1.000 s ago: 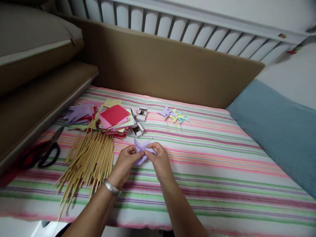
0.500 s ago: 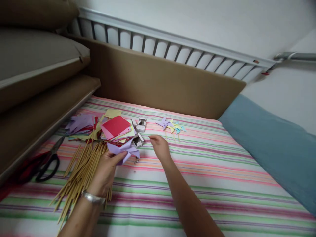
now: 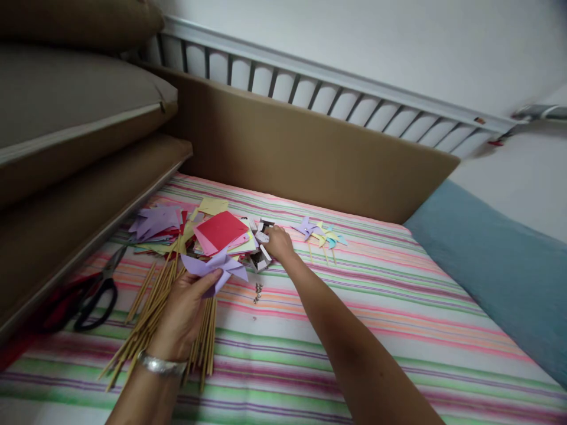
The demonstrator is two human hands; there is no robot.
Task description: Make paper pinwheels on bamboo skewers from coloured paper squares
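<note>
My left hand [image 3: 188, 298] pinches a folded purple paper pinwheel [image 3: 217, 268] between thumb and fingers, above the wooden sticks. At the small white boxes my right hand [image 3: 280, 243] has its fingers curled down, touching or reaching into the rear box [image 3: 262, 236]; the fingertips are partly hidden. A second small box [image 3: 261, 258] lies just in front of it. Several tiny metal fasteners [image 3: 258, 290] are scattered on the cloth between my hands. A stack of coloured paper squares [image 3: 224, 229], red on top, lies behind the pinwheel.
Thin wooden sticks [image 3: 150, 319] spread beneath my left arm, with black-handled scissors [image 3: 101, 295] left of them. Purple paper pieces [image 3: 155, 223] are heaped farther back. Finished pinwheels on sticks [image 3: 319, 233] lie right of my right hand. Brown cushions [image 3: 88, 183] border the striped cloth [image 3: 398, 313].
My right hand has moved from open cloth beside the boxes onto the rear box. My left hand still holds the purple pinwheel. The view has shifted slightly, showing the fasteners more fully.
</note>
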